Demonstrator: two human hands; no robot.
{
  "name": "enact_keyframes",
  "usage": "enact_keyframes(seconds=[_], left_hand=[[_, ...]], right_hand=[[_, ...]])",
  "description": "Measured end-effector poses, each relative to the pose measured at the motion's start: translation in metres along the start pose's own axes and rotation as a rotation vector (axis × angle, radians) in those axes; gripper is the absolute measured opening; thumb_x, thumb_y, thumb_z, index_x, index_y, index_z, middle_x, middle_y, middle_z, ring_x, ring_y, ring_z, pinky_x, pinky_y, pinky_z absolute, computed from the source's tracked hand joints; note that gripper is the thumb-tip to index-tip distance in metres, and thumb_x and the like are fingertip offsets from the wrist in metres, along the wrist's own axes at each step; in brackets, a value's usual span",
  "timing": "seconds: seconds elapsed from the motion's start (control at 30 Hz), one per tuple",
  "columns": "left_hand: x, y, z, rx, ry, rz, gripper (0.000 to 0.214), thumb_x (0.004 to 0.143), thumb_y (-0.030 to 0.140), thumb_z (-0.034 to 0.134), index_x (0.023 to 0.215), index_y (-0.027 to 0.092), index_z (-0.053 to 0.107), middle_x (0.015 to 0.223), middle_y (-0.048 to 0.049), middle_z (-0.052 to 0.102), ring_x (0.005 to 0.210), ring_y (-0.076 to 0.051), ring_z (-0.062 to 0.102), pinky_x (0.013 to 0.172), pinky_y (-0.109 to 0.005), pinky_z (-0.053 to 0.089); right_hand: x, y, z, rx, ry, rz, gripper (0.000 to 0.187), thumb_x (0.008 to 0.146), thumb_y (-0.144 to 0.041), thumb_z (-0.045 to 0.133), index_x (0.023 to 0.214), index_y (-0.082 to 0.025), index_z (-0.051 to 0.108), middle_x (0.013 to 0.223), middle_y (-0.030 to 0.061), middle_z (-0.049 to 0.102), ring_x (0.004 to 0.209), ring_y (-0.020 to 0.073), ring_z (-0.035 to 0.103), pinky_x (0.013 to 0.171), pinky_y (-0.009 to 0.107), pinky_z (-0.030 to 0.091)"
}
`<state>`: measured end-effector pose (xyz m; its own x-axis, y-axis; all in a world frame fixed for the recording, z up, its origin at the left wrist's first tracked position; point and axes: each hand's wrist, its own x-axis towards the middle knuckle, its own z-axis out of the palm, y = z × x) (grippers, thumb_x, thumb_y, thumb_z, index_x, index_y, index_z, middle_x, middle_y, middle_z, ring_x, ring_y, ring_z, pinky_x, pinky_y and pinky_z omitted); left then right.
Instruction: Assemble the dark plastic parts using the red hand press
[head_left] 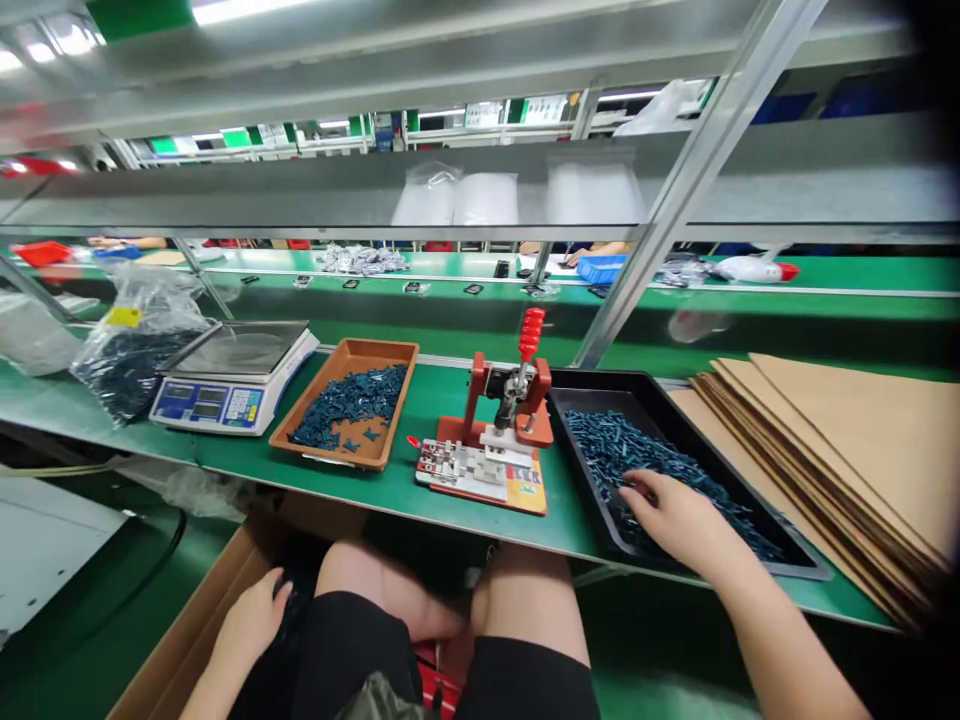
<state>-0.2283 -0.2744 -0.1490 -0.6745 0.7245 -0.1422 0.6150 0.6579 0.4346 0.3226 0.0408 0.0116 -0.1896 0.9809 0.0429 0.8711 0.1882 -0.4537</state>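
My right hand [675, 515] is low over the near side of a black tray [622, 385], fingers curled together at a heap of small dark blue plastic parts [637, 445]. Whatever its fingertips pinch is too small to make out. My left hand [251, 620] hangs down beside my lap, over a cardboard box [202, 620]. Its fingers are bent around something dark, partly hidden. Between the trays stands a red toggle press fixture [480, 450] with its red handle [531, 333] upright. To its left, an orange-brown tray [401, 400] bears more dark blue parts [352, 400].
A digital scale [236, 375] and a clear plastic bag of dark parts [139, 345] are at the left. Brown cardboard sheets [840, 450] are stacked at the right. A slanted metal post [697, 160] and a shelf [315, 200] rise behind the bench. Another person's hand [592, 253] shows across.
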Motion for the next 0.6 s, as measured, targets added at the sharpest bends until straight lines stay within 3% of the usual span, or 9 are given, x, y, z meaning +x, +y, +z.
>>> enact_keyframes(seconds=[0.03,0.1,0.17,0.23,0.3,0.37,0.43,0.53,0.6], left_hand=[[0.006,-0.006,-0.006,0.07,-0.04,0.022,0.043,0.08,0.042,0.051,0.108,0.015,0.069,0.114,-0.0182,0.074,0.111,-0.037,0.069,0.099,-0.051,0.053],[0.016,0.008,-0.019,0.061,0.02,0.161,0.043,0.081,0.041,0.051,0.11,0.014,0.068,0.121,-0.0177,0.071,0.116,-0.034,0.066,0.104,-0.049,0.051],[0.023,0.054,-0.036,-0.065,0.164,0.376,0.041,0.089,0.044,0.045,0.113,0.018,0.067,0.122,-0.0133,0.071,0.116,-0.028,0.066,0.106,-0.045,0.05],[0.036,0.114,-0.054,-0.121,0.303,0.538,0.034,0.092,0.044,0.047,0.105,0.022,0.069,0.115,-0.0112,0.072,0.112,-0.026,0.065,0.106,-0.043,0.048],[0.059,0.171,-0.07,-0.125,0.346,0.638,0.031,0.092,0.043,0.049,0.103,0.022,0.07,0.112,-0.0115,0.073,0.109,-0.026,0.065,0.103,-0.042,0.049],[0.089,0.216,-0.079,-0.065,0.27,0.628,0.029,0.087,0.041,0.055,0.1,0.021,0.071,0.109,-0.0132,0.073,0.108,-0.028,0.066,0.101,-0.041,0.049],[0.119,0.247,-0.08,0.029,0.126,0.522,0.026,0.077,0.039,0.066,0.094,0.02,0.072,0.106,-0.0149,0.074,0.105,-0.03,0.067,0.097,-0.039,0.051],[0.155,0.27,-0.066,0.106,-0.041,0.434,0.026,0.059,0.029,0.077,0.082,0.018,0.071,0.096,-0.017,0.075,0.093,-0.034,0.07,0.084,-0.039,0.053],[0.171,0.273,-0.052,0.077,-0.067,0.465,0.019,0.054,0.022,0.077,0.07,0.018,0.068,0.079,-0.0144,0.074,0.079,-0.034,0.07,0.076,-0.039,0.053]], right_hand=[[0.007,0.006,0.001,-0.049,-0.088,0.03,0.019,0.082,-0.032,0.06,0.089,-0.019,0.072,0.088,0.0107,0.075,0.084,0.0273,0.071,0.076,0.035,0.051],[0.015,0.011,0.007,-0.111,-0.228,0.056,0.012,0.079,-0.028,0.062,0.074,-0.02,0.07,0.08,0.0092,0.075,0.077,0.0258,0.07,0.069,0.032,0.048],[0.018,0.011,0.015,-0.13,-0.281,0.051,0.014,0.078,-0.023,0.06,0.065,-0.022,0.066,0.072,0.0073,0.073,0.069,0.0233,0.068,0.063,0.03,0.044],[0.018,0.01,0.019,-0.117,-0.277,0.031,0.017,0.079,-0.021,0.059,0.063,-0.023,0.065,0.067,0.0058,0.071,0.064,0.0217,0.066,0.06,0.029,0.041],[0.017,0.009,0.019,-0.096,-0.243,0.007,0.019,0.08,-0.023,0.058,0.061,-0.023,0.063,0.065,0.0056,0.07,0.061,0.0214,0.064,0.059,0.03,0.04],[0.015,0.008,0.015,-0.077,-0.164,-0.008,0.02,0.082,-0.024,0.056,0.063,-0.023,0.062,0.065,0.0062,0.069,0.061,0.0213,0.063,0.059,0.03,0.039],[0.011,0.007,0.009,-0.066,-0.068,-0.015,0.019,0.084,-0.025,0.054,0.067,-0.022,0.062,0.068,0.0063,0.069,0.063,0.0207,0.062,0.061,0.03,0.039],[0.006,0.007,0.002,-0.047,0.032,-0.004,0.018,0.086,-0.026,0.05,0.073,-0.02,0.061,0.072,0.0049,0.068,0.068,0.0191,0.062,0.065,0.029,0.039],[0.005,0.01,-0.001,-0.013,0.089,0.024,0.018,0.087,-0.028,0.048,0.074,-0.02,0.059,0.072,0.0038,0.067,0.068,0.0183,0.06,0.066,0.029,0.04]])
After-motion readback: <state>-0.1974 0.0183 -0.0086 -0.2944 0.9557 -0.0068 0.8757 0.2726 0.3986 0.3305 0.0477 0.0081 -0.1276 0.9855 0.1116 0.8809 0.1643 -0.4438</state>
